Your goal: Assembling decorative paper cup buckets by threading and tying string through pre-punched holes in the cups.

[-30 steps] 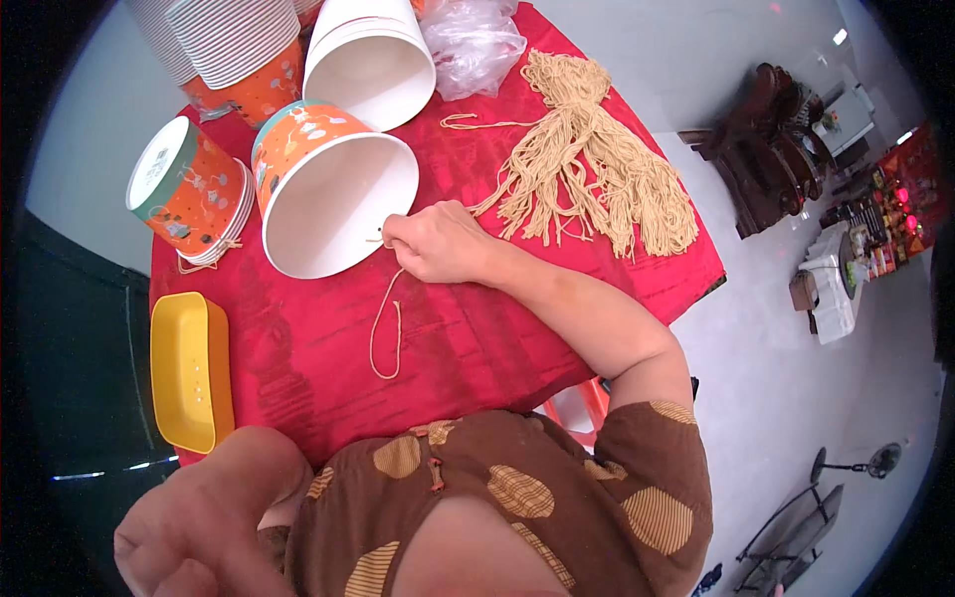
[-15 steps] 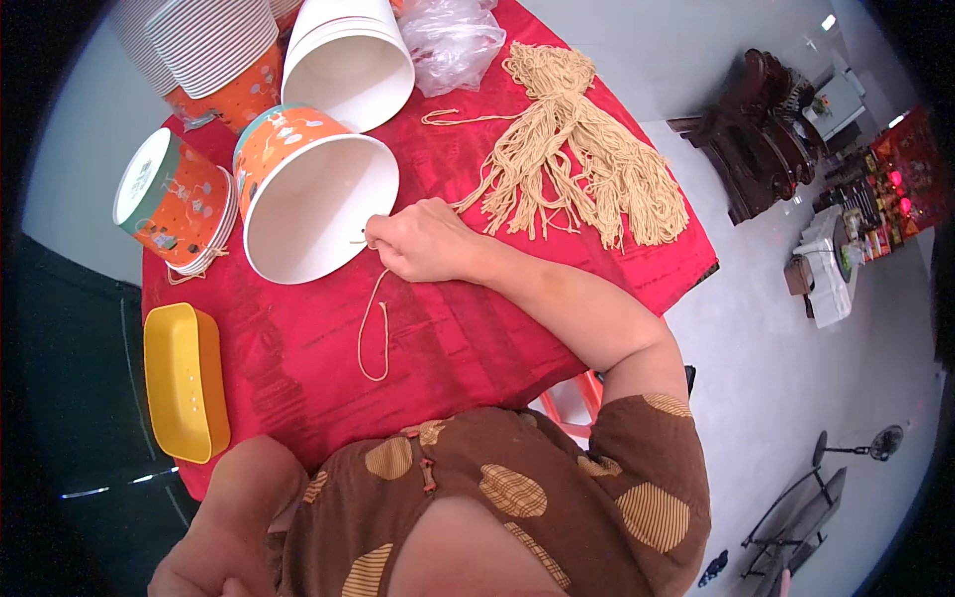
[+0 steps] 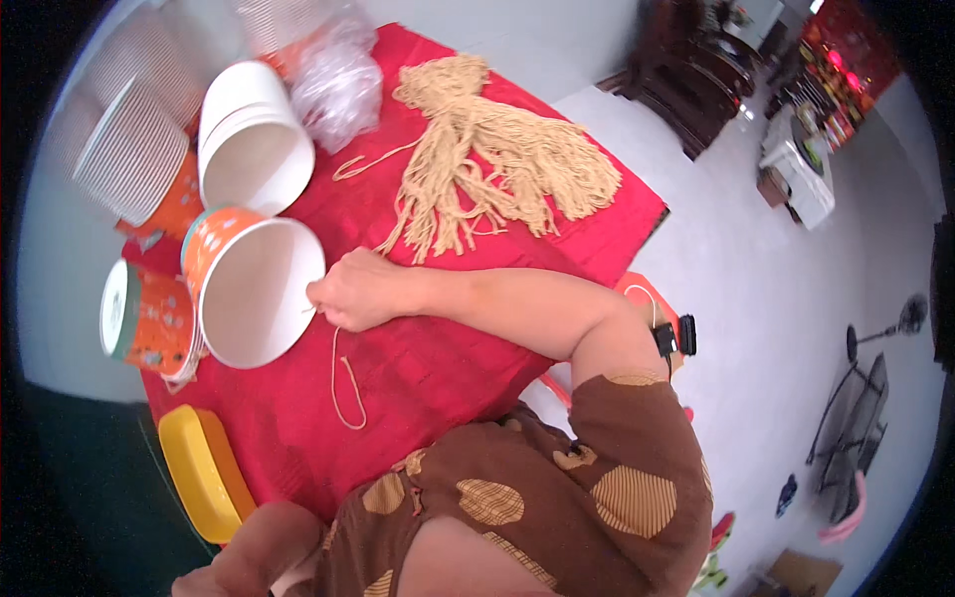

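Closed in a pinch, my right hand (image 3: 360,291) holds a beige string (image 3: 360,410), whose loose length hangs down in a loop onto the red cloth. The fingertips are beside the rim of an orange paper tub (image 3: 261,298) that lies on its side, its white inside toward me. Left of that tub is another orange tub (image 3: 159,310) with several rims stacked, tilted over, and string at its rim. At the lower left edge only part of my left hand (image 3: 211,579) shows; its fingers are cut off from view.
A large bundle of beige strings (image 3: 497,149) lies on the red tablecloth (image 3: 438,373) beyond my right arm. Stacked tubs (image 3: 149,159), a white tub stack (image 3: 254,144) and a clear plastic bag (image 3: 338,85) stand at the back left. A yellow tray (image 3: 204,478) sits at the left edge.
The view has turned, so the table things appear shifted left, the nearer ones also lower. My right hand keeps its pinch on the string beside the tub rim.
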### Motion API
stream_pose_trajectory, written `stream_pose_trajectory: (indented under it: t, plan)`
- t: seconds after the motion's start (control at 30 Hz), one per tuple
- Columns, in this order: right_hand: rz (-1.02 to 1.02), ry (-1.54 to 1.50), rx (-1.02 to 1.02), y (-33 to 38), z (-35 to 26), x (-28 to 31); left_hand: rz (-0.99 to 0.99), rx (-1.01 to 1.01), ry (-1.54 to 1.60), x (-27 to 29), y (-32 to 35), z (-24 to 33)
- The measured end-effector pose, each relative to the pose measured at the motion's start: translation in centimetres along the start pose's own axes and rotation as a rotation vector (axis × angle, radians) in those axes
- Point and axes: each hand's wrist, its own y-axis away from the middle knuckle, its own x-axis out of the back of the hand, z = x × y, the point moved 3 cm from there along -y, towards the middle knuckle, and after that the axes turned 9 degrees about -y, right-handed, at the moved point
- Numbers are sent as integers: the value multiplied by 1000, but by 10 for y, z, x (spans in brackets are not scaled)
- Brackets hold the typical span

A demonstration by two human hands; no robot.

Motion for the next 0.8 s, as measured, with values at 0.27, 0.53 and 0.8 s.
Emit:
stream_pose_trajectory:
  t: [0.27,0.53,0.8]
  plan:
    - [-3,-40,0,1,-1,-1,-225,211,-173,20,4,8]
    - [13,-69,20,0,-1,-1,-286,93,-223,41,3,13]
    - [6,-62,23,1,-1,-1,-324,96,-245,41,5,10]
